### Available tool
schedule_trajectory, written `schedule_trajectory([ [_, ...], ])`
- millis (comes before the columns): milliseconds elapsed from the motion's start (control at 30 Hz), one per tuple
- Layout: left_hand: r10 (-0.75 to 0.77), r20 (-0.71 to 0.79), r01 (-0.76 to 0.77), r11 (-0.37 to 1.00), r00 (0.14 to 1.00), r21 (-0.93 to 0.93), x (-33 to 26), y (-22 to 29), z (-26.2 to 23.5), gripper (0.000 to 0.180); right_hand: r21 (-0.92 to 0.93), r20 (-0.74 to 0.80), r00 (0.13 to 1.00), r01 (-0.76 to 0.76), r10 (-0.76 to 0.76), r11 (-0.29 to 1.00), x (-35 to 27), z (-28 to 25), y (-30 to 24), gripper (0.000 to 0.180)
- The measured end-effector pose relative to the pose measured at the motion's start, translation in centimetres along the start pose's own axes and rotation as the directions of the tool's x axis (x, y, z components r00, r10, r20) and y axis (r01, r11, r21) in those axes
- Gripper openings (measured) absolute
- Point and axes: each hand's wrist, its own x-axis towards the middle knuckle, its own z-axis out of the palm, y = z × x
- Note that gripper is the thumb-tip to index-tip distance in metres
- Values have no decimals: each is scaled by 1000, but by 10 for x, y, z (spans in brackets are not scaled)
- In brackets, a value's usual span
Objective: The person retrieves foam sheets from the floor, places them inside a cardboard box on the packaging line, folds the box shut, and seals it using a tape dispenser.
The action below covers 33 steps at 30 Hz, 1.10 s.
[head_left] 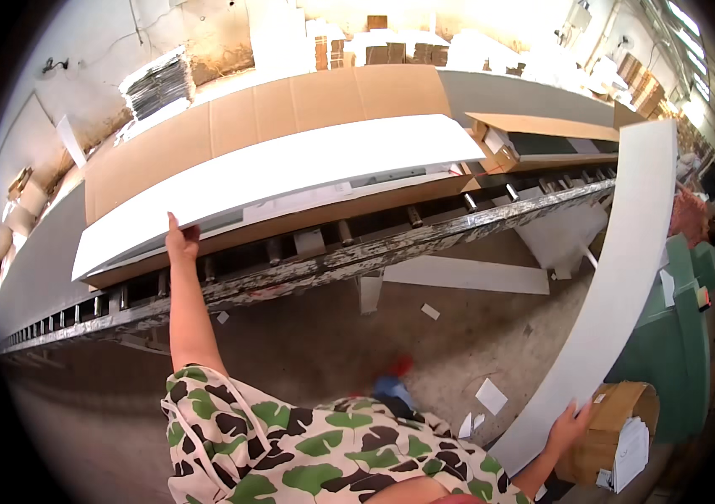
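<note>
Beyond the left hand (183, 244), which pinches its near edge, I see the white panel (290, 179) over the open carton (324, 97), the right hand (568, 430) gripping a long board (636, 244), both best steadied against flexing.

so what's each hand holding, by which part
Left hand: white panel over the carton, by its near edge. Right hand: second white panel, lower right edge.

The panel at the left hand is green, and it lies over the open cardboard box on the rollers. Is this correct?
Not green: the head view shows a white panel at the left hand, lying over the open cardboard box on the rollers.
</note>
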Motion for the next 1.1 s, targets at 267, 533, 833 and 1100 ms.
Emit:
schedule_trajectory([
  [267,27,-147,-14,996,989,88,37,-6,-11,46,281,-7,1000,-11,13,960,122,139,-21,43],
  [533,14,-228,104,863,974,495,80,23,-60,51,444,16,998,-58,57,894,209,198,-39,40],
  [833,767,-140,468,-227,627,854,70,42,23,67,302,-142,976,-116,165,946,247,167,-35,42],
  [1100,120,932,-938,-2,343,346,-78,-226,396,28,313,-88,986,-105,139,944,341,142,-87,36],
])
